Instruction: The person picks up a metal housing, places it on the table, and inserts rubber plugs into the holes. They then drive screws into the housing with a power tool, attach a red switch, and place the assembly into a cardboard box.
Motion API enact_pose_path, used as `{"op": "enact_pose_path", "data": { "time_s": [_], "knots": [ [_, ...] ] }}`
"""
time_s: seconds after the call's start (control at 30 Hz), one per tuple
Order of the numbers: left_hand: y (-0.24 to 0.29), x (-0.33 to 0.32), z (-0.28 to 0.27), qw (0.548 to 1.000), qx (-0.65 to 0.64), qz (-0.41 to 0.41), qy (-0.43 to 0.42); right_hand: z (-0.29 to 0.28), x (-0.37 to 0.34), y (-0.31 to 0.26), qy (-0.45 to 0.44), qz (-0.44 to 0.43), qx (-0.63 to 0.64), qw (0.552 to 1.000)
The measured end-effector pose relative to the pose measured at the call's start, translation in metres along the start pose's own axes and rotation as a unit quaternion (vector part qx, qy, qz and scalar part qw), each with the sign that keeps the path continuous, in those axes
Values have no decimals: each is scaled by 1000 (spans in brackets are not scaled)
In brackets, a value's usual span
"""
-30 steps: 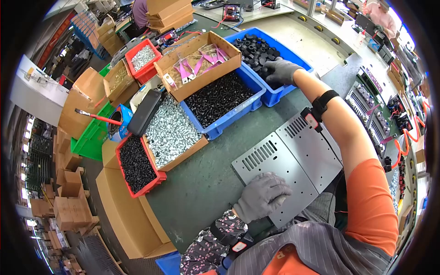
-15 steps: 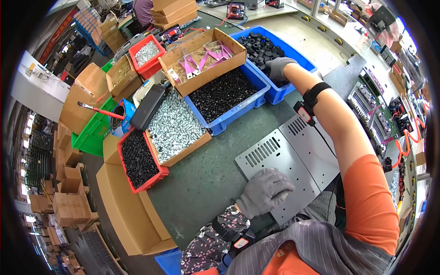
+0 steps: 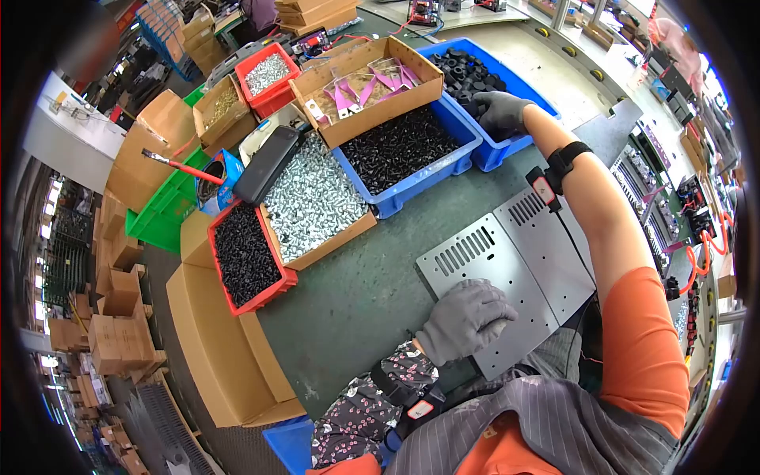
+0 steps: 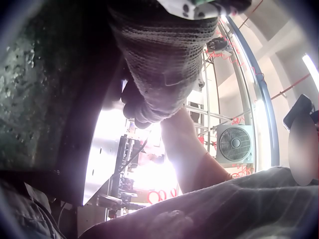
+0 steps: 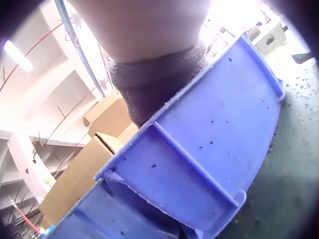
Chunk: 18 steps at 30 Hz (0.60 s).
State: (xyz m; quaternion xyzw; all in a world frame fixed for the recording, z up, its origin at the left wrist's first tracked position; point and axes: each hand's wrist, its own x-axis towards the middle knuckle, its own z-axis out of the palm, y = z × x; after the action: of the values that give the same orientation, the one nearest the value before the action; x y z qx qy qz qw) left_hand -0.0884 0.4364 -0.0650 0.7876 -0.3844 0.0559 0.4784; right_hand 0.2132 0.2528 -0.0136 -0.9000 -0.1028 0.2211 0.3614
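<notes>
My gloved left hand [image 3: 469,321] rests on a grey slotted metal panel [image 3: 518,297], its fingers loosely bent over the surface. A second slotted panel [image 3: 558,257] lies alongside, meeting the first at a straight seam. At the far end of the table, my gloved right hand [image 3: 505,115] reaches into a blue bin [image 3: 546,119] of black round plastic parts [image 3: 467,71]. In the right wrist view the bin's wall [image 5: 214,119] hides the fingers; I cannot tell whether they hold a part.
Left of that bin stands another blue bin of small black parts [image 3: 396,150], with a cardboard tray [image 3: 388,87] of pink-handled pieces across it. Nearer are a box of silver fasteners [image 3: 317,198], a red bin of black screws [image 3: 245,253] and a black case [image 3: 269,165].
The right hand stays at the blue bin, shifting slightly among the black parts. The left hand keeps its place on the panel. The head view has tilted a little.
</notes>
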Motion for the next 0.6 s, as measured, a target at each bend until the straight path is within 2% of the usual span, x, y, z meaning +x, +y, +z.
{"op": "enact_pose_path", "data": {
  "time_s": [0.1,0.13,0.17,0.23,0.27,0.3,0.37,0.43,0.5,0.53,0.57,0.6],
  "knots": [
    [-1,-1,1,1000,3,8,16,-6,7,12,30,-27,-6,999],
    [-2,0,1,1000,1,6,16,-3,4,11,62,-87,0,994],
    [-3,1,0,1000,-12,3,6,-5,1,10,33,-49,160,985],
    [-3,1,-1,1000,-30,-1,-8,-10,-13,0,49,-48,158,985],
    [-2,2,-1,1000,-19,0,-3,-12,-20,-6,30,-55,185,981],
    [-1,2,-1,1000,-10,1,-1,-22,-31,-12,-24,-56,172,983],
    [-2,4,-1,1000,-6,10,5,-18,-42,-14,13,-145,164,976],
    [-2,3,1,1000,-11,20,4,-18,-85,-29,5,-100,117,988],
    [-5,4,-1,999,43,23,14,-8,-110,-23,-48,-83,56,994],
    [-6,5,-2,999,32,25,4,3,-125,-17,-83,-76,70,991],
    [-7,5,-4,995,95,2,18,17,-140,-10,-119,-72,85,987],
    [-8,4,-5,986,160,-23,31,31,-154,-5,-132,-71,35,988]
  ]
}}
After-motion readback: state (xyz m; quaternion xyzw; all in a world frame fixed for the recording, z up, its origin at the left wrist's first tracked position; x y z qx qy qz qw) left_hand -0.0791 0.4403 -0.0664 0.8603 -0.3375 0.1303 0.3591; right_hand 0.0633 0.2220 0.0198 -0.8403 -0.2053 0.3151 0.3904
